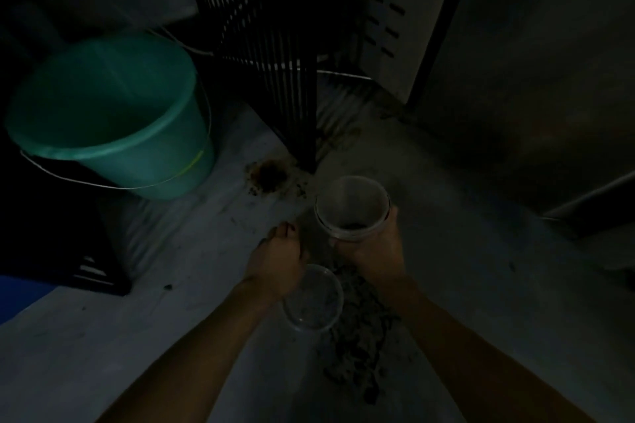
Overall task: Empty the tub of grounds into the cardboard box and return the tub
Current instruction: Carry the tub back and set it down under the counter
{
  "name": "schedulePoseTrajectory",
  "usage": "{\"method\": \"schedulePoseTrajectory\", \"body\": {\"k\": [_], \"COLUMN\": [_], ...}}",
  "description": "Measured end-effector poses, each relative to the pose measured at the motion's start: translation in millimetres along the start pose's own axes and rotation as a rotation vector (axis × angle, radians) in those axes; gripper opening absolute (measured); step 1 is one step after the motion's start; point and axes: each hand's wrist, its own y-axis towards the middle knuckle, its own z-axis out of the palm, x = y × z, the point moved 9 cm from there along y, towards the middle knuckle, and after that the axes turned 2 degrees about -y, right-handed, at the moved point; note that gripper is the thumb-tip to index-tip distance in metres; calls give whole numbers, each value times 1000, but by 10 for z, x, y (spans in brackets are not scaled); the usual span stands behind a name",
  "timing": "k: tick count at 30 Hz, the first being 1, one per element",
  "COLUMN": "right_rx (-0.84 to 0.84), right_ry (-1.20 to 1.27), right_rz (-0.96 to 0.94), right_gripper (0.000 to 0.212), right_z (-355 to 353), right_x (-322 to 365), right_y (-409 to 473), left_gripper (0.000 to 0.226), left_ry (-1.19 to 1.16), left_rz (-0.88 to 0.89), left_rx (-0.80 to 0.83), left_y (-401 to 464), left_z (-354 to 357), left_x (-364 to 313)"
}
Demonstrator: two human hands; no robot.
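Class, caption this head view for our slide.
Right hand holds the tub; left hand holds a clear lid.

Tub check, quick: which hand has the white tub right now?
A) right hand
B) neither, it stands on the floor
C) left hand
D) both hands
A: the right hand grips the white tub from below, mouth up, while the left hand stays apart from it.

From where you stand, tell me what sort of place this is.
Probably a dim back-of-house utility or kitchen floor corner: a green bucket on the floor, a black slatted crate, a metal cabinet wall, and dark spilled grounds.
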Motion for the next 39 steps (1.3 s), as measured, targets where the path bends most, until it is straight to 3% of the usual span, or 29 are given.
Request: {"method": "schedulePoseTrajectory", "body": {"k": [7, 11, 14, 18, 20, 22, 25, 30, 33, 35, 37, 39], "right_rx": [-81, -48, -45, -158, -32, 186, 387, 487, 490, 312, 59, -8], "right_ry": [-24, 21, 39, -248, -422, -599, -871, -1105, -1082, -968, -737, -380], "right_rz": [-179, -72, -98, 108, 79, -146, -361, -437, -533, -661, -680, -536], "right_gripper": [105, 103, 100, 76, 59, 43, 47, 51, 44, 29, 13, 8], "right_z": [123, 92, 43, -14, 155, 466, 818, 964, 931, 812, 563, 347], "right_x": [-121, -236, -202, -499, -570, -479, -437, -366, -128, 277, 619, 797], "right_y": [-80, -231, -368, -738, -960, -1162, -1312, -1331, -1352, -1356, -1313, -1232], "left_gripper": [48, 51, 47, 48, 49, 50, 52, 51, 49, 44, 39, 39], "left_ry": [1, 27, 42, 60, 76, 101, 116, 135, 100, 27, -111, -227], "left_rz": [-29, -19, 5, 20, 21, 26, 41, 80, 78, 21, -24, -36], "left_rx": [-18, 10, 10, -13, -10, 2, 10, 11, 10, -39, -92, -145], "left_y": [54, -84, -164, -236, -272, -314, -375, -483, -527, -512, -486, -451], "left_z": [120, 225, 233, 175, 166, 166, 148, 76, 7, -145, -308, -469], "left_x": [111, 137, 133, 159, 178, 183, 162, 144, 191, 292, 365, 385]}}
